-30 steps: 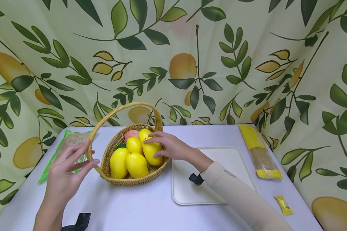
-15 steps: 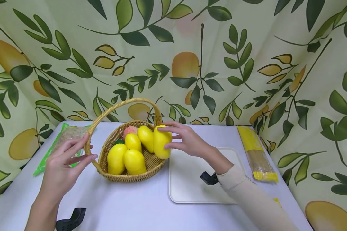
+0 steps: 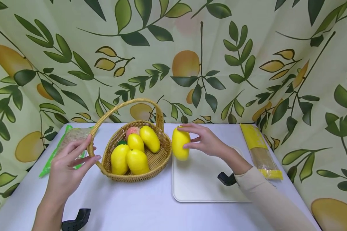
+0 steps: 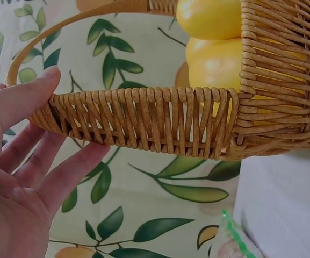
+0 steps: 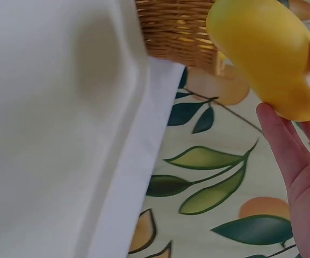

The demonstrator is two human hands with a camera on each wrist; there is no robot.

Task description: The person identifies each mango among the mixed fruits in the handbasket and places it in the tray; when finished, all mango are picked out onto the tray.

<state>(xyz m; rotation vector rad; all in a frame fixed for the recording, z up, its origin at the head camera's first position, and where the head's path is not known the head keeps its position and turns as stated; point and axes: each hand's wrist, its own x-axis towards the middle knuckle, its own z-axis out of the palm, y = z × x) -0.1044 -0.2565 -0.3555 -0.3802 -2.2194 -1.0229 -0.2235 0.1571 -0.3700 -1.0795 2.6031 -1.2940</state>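
In the head view my left hand [image 3: 67, 166] pinches the left side of the handle of a wicker basket [image 3: 156, 163]. The left wrist view shows the thumb on one face of the woven handle [image 4: 144, 118] and fingers on the other. Several yellow mangoes [image 3: 137, 162], a pinkish round fruit [image 3: 132, 131] and a partly hidden green one [image 3: 121, 142] lie inside the basket. My right hand [image 3: 208, 141] grips another yellow mango [image 3: 180, 144], held upright above the left part of a white tray [image 3: 208, 183], just right of the basket's rim. Thumb and fingertips hold that mango [image 5: 267, 59] in the right wrist view.
A green-edged clear bag [image 3: 72, 138] lies behind my left hand. At the table's right stands a yellow packet [image 3: 260, 150], lying flat. Behind the white table [image 3: 133, 205] hangs a leaf-patterned cloth [image 3: 150, 70].
My right hand has lifted a mango out of the basket's right side and carried it right, over the tray. A remaining mango has settled tilted in the basket. My left hand stays on the handle.
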